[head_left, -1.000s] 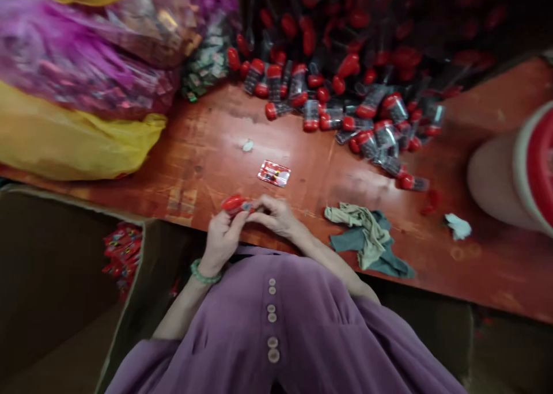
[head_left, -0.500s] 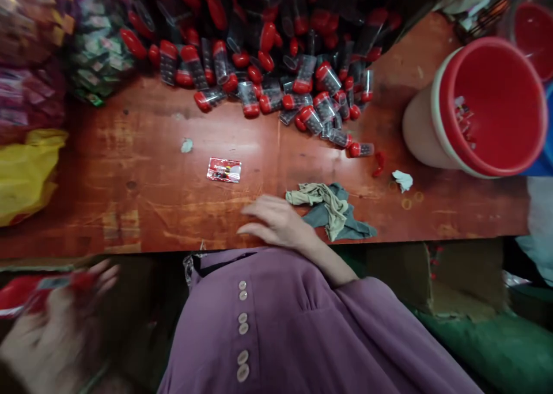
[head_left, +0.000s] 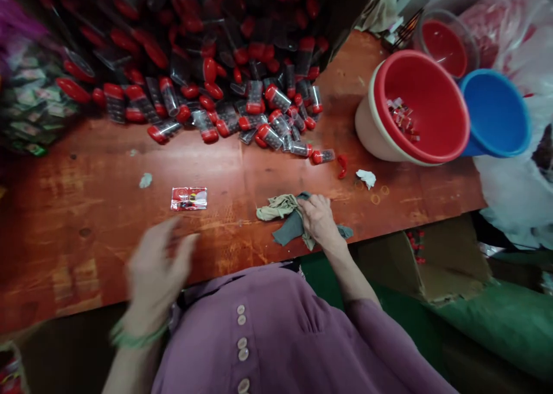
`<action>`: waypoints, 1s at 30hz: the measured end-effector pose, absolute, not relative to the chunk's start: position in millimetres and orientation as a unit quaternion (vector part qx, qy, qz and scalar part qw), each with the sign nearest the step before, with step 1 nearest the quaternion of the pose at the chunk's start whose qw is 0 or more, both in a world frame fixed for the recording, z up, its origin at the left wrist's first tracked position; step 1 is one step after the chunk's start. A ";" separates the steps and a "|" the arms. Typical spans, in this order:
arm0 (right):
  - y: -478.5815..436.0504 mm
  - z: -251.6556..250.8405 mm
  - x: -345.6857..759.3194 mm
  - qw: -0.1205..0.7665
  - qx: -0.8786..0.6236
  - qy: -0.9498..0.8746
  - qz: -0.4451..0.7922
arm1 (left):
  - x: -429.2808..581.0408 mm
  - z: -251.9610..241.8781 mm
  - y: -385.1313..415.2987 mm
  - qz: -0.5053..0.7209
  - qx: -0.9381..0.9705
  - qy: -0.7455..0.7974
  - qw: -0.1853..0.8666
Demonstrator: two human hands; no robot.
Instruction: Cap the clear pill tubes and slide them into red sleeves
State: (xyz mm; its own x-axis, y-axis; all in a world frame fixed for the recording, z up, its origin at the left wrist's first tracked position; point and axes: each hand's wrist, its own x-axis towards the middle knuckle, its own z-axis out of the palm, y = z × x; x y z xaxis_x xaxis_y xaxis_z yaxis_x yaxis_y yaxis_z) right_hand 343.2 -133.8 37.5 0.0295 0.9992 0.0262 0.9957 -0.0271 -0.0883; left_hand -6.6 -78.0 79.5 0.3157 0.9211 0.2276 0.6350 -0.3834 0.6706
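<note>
My left hand (head_left: 158,261), smeared by motion, is over the table's front edge with thumb and fingers apart and nothing visible in it. Just beyond its fingertips a small flat red packet (head_left: 189,199) in shiny wrap lies on the table. My right hand (head_left: 317,216) has its fingers bent and closed on a crumpled rag (head_left: 288,228), grey-green and beige, near the front edge. The hand covers part of the rag.
Clear tubes with red caps (head_left: 270,135) spill in a heap across the back. A red bucket (head_left: 425,100) holding small packets stands right, beside a blue bucket (head_left: 496,114). A scrap of white tissue (head_left: 366,178) and rubber bands lie nearby. A bag of small packets (head_left: 37,88) sits left.
My left hand has come up from the lower left, where it held something red, to above the table, now empty. My right hand has moved right onto the rag. The view has turned right.
</note>
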 end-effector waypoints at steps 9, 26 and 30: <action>-112.2 38.8 372.5 0.140 -0.718 -0.678 0.076 | 175.8 31.6 -42.8 0.083 0.945 0.291 0.121; -45.5 33.0 377.6 0.043 -0.812 -0.581 0.032 | 36.0 38.7 -31.6 0.209 0.879 0.404 0.140; -57.3 42.2 355.2 0.194 -0.754 -0.617 0.117 | 7.2 25.6 -28.3 0.172 0.875 0.431 0.136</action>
State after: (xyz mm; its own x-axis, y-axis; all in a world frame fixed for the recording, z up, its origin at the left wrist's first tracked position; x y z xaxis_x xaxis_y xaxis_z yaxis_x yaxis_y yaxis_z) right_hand 355.2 -57.3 42.2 0.2124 0.9751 0.0632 0.8848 -0.1645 -0.4360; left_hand 7.2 -28.3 25.6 0.5697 0.8011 0.1834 0.7076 -0.5916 0.3864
